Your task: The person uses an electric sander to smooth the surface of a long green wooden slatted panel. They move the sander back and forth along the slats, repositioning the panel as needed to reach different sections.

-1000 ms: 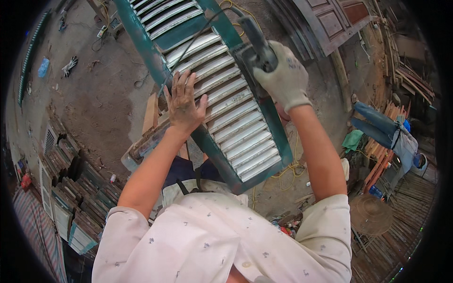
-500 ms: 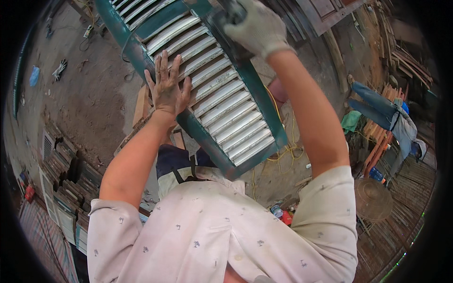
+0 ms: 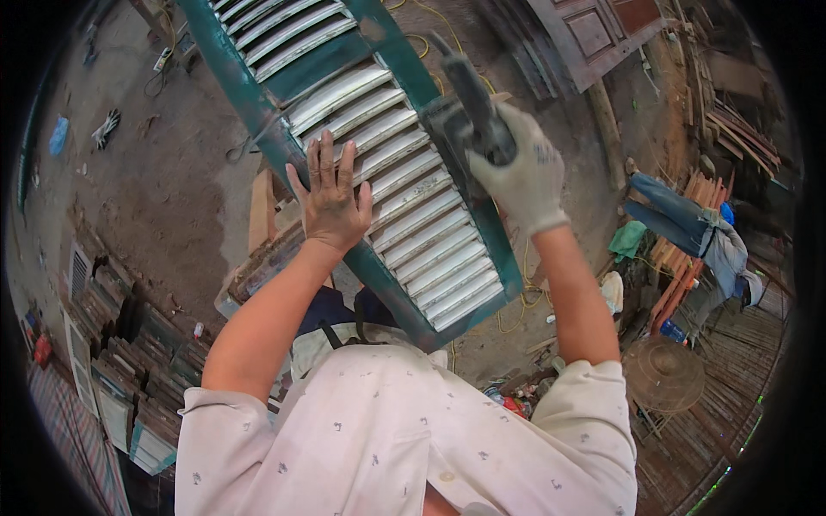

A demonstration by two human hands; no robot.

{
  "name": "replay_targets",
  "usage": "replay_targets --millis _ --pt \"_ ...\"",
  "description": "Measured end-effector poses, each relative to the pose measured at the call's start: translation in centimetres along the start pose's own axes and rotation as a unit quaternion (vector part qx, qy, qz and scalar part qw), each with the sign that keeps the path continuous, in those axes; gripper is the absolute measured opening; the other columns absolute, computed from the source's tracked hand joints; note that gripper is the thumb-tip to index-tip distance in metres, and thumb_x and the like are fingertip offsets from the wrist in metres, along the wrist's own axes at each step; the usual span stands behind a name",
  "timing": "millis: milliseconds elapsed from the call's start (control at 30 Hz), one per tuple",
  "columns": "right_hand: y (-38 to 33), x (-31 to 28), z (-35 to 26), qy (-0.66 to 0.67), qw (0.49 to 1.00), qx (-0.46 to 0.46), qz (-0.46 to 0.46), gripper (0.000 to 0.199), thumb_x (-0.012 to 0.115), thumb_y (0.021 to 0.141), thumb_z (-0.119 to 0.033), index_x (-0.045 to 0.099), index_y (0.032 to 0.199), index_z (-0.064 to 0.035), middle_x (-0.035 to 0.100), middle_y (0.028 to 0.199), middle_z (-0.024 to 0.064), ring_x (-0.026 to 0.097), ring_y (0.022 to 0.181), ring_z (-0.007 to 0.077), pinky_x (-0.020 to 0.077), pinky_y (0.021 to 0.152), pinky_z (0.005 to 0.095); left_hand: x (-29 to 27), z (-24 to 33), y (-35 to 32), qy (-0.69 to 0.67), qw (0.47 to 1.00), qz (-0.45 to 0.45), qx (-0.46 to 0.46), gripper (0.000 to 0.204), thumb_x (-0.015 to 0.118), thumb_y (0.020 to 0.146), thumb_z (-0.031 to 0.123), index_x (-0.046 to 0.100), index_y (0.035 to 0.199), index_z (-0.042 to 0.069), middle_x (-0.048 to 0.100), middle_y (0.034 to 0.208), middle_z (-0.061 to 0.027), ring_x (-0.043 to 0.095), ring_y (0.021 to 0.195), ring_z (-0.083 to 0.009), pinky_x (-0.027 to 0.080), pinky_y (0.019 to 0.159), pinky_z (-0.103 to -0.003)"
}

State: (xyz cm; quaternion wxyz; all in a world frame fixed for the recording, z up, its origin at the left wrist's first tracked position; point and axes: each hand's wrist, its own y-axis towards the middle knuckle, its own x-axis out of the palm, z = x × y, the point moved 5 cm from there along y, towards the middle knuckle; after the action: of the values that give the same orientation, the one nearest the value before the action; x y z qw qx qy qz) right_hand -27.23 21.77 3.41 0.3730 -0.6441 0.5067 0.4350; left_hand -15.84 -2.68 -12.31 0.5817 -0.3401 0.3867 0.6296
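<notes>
The green louvred shutter [image 3: 411,196] slants from 11 towards 5 o'clock; at 1 o'clock the gloved right hand [image 3: 525,168] curls around a black sander [image 3: 471,101]; over the last half second the sander has come down the right stile [image 3: 499,245], so the work appears to bear on a nearer stretch; at 10 o'clock the bare left hand [image 3: 334,206] lies spread over the left stile [image 3: 380,279], gripping nothing.

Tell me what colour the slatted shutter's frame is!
The shutter's frame is dark green with scuffed patches, clearest in the head view.
</notes>
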Motion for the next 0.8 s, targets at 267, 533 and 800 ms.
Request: replay_targets --millis 267,533,800 --pt "15.4 2.1 -6.3 -0.038 0.998 -0.042 0.013 0.047 0.074 0.086 -0.045 0.071 0.122 -0.0163 0.076 0.124 0.0146 0.074 0.118 0.0367 0.0585 0.099 0.0503 -0.3 -0.1 0.1 0.004 1.0 -0.016 -0.006 0.078 0.064 0.098 0.037 0.039 0.17 0.022 0.021 0.183 -0.0137 0.017 0.169 -0.0395 0.006 0.128 -0.075" --pt "10.4 0.9 -2.8 -0.019 1.0 -0.001 -0.015 0.052 0.074 0.086 -0.05 0.071 0.127 -0.0183 0.076 0.125 0.0124 0.073 0.119 0.0351 0.0587 0.099 0.0496 0.0 -0.3 0.3 0.046 0.999 -0.024 0.009 0.078 0.061 0.101 0.04 0.035 0.172 0.023 0.019 0.183 -0.0121 0.016 0.169 -0.0379 0.006 0.127 -0.077" --pt "-7.1 -1.0 3.6 -0.016 0.998 0.053 0.0 0.06 0.077 0.085 -0.042 0.065 0.141 -0.0221 0.07 0.132 0.0097 0.073 0.116 0.035 0.0585 0.101 0.0495 0.5 -0.3 0.6 0.081 0.996 -0.002 0.022 0.08 0.065 0.097 0.039 0.035 0.17 0.024 0.021 0.182 -0.0135 0.018 0.168 -0.0385 0.013 0.127 -0.078"
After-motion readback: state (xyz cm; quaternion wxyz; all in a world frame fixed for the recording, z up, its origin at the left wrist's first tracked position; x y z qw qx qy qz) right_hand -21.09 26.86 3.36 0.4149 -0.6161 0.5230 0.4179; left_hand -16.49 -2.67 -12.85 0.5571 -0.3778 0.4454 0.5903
